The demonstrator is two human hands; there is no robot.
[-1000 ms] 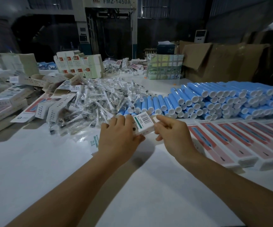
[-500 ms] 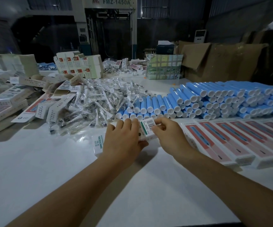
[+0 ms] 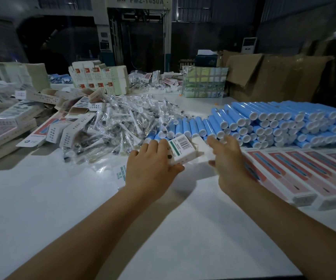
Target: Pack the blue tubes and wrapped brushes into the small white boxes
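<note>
Left hand [image 3: 152,168] grasps a small white cardboard box [image 3: 181,151] with a barcode label above the white surface [image 3: 62,199]. Right hand [image 3: 230,160] is released, fingers loose, just beside the box's open flap, near the stacked blue plastic tubes [image 3: 274,124].

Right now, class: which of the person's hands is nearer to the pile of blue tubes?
The right hand. Its fingers reach almost to the front row of the blue tubes. The left hand sits further left, gripping a small white box just before the pile's left end.
</note>
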